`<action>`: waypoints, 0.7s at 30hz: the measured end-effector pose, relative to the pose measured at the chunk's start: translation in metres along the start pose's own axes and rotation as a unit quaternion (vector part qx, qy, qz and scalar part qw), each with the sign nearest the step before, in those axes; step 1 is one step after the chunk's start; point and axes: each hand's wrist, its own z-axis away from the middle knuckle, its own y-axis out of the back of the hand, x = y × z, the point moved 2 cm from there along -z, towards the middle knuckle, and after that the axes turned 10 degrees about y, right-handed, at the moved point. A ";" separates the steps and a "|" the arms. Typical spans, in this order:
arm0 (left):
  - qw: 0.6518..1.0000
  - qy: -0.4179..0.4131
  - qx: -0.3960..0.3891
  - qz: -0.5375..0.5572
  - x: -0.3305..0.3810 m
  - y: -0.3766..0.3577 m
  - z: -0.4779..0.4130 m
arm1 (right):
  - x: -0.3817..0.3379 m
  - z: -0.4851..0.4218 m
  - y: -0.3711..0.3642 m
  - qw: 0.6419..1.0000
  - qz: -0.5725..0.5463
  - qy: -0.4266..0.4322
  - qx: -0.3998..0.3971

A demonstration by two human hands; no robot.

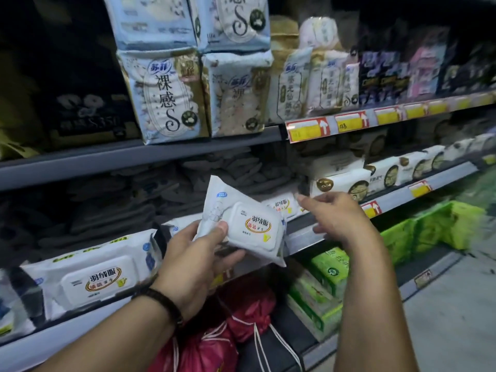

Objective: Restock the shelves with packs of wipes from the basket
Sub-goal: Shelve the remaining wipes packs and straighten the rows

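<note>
My left hand holds a white pack of wipes with a flip lid, thumb on top and fingers beneath, in front of the middle shelf. My right hand hovers just right of the pack at the shelf edge, fingers loosely extended toward the shelf and holding nothing. Matching packs lie on that shelf: a large one at the left and another behind the held pack. No basket is in view.
Tall blue-white packs stand on the upper shelf. Cream boxes sit right of the wipes. Green packs fill the lower shelf, and red drawstring bags lie below. Price tags line the shelf edges.
</note>
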 end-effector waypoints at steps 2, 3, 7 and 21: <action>0.999 -0.014 -0.007 0.029 0.002 -0.022 -0.003 | -0.002 0.010 0.008 0.997 -0.020 -0.031 -0.069; 0.999 -0.018 -0.013 0.049 0.003 -0.032 -0.005 | -0.002 0.013 0.009 0.994 -0.046 -0.037 -0.092; 0.997 -0.033 -0.070 0.003 0.002 -0.066 -0.016 | -0.003 0.015 0.010 0.981 -0.183 0.010 -0.064; 0.586 -0.315 0.145 -0.732 0.007 -0.070 -0.093 | 0.046 -0.032 -0.064 0.976 0.056 0.058 0.204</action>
